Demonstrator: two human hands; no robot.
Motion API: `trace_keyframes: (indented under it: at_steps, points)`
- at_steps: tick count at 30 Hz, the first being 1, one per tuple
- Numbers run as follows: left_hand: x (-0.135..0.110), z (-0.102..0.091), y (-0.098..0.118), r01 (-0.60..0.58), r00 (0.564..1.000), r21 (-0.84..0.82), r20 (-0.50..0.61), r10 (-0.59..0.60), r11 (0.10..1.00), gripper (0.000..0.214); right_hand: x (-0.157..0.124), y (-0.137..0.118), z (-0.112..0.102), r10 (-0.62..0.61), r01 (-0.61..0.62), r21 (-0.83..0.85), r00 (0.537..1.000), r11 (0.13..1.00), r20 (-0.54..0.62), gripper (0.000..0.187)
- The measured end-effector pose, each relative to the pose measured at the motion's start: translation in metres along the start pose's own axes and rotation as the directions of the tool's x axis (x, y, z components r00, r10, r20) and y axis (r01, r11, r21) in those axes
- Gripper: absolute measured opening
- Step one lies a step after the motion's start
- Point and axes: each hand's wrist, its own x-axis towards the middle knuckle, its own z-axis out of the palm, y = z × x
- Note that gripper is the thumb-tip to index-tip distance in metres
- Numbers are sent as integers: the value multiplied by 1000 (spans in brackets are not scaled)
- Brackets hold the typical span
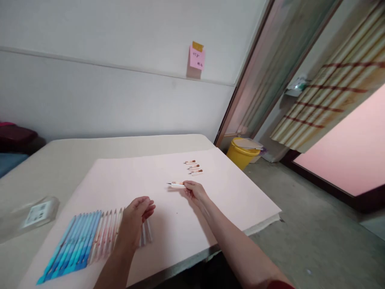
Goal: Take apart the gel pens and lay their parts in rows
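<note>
A: Which hand do we log as nearer to the short pen piece (177,184)?

B: The right hand (195,192). Its fingers (187,185) are pinched on the right-hand end of the piece, just right of the frame's centre. The piece lies low on the pink sheet (240,200); we cannot tell whether it rests on the sheet or hangs just above it.

A: Long axis?

B: Almost level across the frame. The dark tip points to the frame's left, away from the fingers, and the pale body runs back to the right into the grip.

A: What is the reference for position?

B: Three like pieces (194,167) lie in a short column just above and to the right. They lie parallel to the held one and apart from it.

A: And the left hand (136,216)?

B: It sits lower left of centre with its fingers loosely curled and half open. We see nothing held. It is over the right end of the row of pens (81,245), whose long axes run up the frame, roughly crosswise to the piece. We cannot tell whether it touches them. A clear case (33,214) lies on the worktop (60,156) at the far left.
</note>
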Motion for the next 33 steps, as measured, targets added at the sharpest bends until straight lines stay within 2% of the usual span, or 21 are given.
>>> trace_keyframes:
  at_steps: [4, 7, 13, 21, 27, 33]
  points:
    - [2, 1, -1, 48, 999, 21, 12, -48, 999, 34, 19, -26, -46, -42, 38, -52, 995, 998, -94, 12]
    - [2, 3, -3, 75, 997, 45, 5, -75, 996, 33, 31, -44, -77, -66, 55, -96, 991, 994, -117, 11]
    - [6, 5, -6, 104, 995, 92, -22, -102, 990, 30, 59, -62, -114, -75, 55, -178, 991, 982, -108, 19]
    - [17, 8, -13, 149, 989, 140, -13, -148, 979, 29, 92, -56, -134, -97, 74, -307, 994, 949, -59, 18]
    - [18, 14, -15, 150, 989, 151, -30, -147, 977, 31, 99, -50, -137, -148, 113, -429, 988, 896, -49, 16]
    - [18, 11, -15, 163, 987, 153, -23, -161, 975, 34, 100, -48, -135, -167, 103, -584, 984, 805, -57, 18]
